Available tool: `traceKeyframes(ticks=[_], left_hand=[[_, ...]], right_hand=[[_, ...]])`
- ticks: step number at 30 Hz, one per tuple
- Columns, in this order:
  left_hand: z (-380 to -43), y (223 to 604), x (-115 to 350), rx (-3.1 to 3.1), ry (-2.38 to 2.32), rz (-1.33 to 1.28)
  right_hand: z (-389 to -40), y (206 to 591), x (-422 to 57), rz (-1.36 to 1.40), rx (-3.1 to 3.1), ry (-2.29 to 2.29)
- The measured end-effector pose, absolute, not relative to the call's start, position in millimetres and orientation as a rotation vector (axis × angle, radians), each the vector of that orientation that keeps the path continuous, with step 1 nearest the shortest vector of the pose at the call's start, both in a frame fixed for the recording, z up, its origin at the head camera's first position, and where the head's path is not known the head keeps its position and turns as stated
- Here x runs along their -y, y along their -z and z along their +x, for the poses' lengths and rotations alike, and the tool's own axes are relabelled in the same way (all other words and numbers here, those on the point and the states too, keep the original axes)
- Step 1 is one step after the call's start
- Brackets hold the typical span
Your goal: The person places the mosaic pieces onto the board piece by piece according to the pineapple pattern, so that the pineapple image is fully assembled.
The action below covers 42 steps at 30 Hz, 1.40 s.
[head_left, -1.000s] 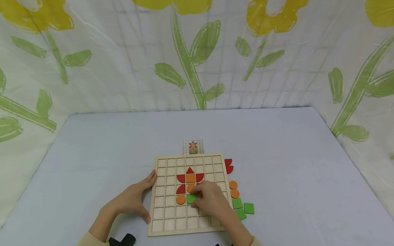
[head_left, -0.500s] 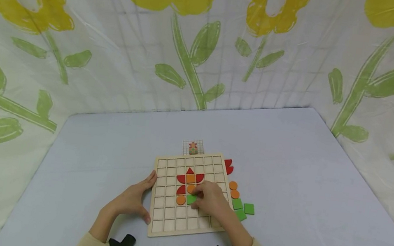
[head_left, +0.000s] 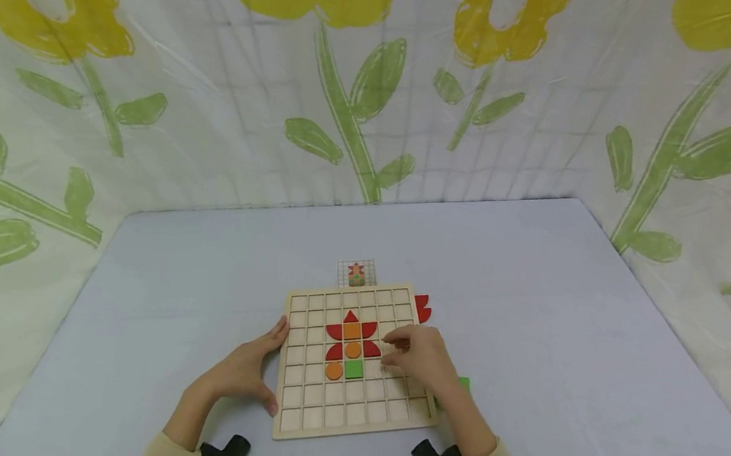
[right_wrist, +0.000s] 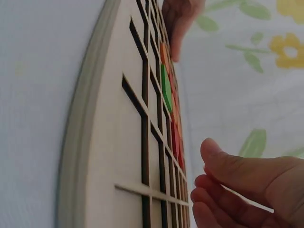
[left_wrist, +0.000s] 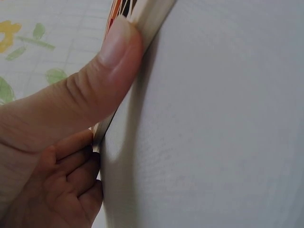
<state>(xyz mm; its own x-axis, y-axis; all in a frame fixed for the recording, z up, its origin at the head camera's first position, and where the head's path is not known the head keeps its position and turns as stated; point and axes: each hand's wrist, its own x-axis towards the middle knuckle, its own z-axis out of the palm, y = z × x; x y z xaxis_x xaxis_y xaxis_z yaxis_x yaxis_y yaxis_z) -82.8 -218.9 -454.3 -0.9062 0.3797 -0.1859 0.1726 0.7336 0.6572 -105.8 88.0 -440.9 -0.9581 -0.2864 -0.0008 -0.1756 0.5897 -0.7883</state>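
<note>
The head view shows us the board (head_left: 313,415) lying on the worktop (head_left: 208,261), with an orange square (head_left: 351,330), orange disc (head_left: 352,349) and green square (head_left: 354,368) stacked in neighbouring cells. The right hand (head_left: 422,351) has shifted right, off those pieces, and a red wedge (head_left: 372,350) now shows beside the disc. We judge that this evens up the red wings; the cell right of the green square is bare, so the lower part looks unfinished.

The right hand's grip is loosely curled above the board, thumb and fingertips slightly apart; we make out no piece in it. The left hand (head_left: 250,367) has a wide, spread grip, bracing the left edge without closing round anything.

The board looks like pale wood, its square cells parted by thin raised ridges; the pieces are flat, straight-sided or rounded. Beyond lie a gridded card (head_left: 356,273) and a smooth pale worktop, then a crinkled, flower-printed sheet (head_left: 247,128).
</note>
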Motion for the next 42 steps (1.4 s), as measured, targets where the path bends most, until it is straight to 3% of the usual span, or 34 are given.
traceKeyframes(ticks=[13, 42], left_hand=[[-82, 453, 219, -2.635, -0.935, 0.441], [-82, 452, 218, -2.634, -0.937, 0.439]], right_hand=[[-132, 435, -143, -0.134, -2.731, 1.257], [-131, 445, -144, -0.161, -2.768, 1.124]])
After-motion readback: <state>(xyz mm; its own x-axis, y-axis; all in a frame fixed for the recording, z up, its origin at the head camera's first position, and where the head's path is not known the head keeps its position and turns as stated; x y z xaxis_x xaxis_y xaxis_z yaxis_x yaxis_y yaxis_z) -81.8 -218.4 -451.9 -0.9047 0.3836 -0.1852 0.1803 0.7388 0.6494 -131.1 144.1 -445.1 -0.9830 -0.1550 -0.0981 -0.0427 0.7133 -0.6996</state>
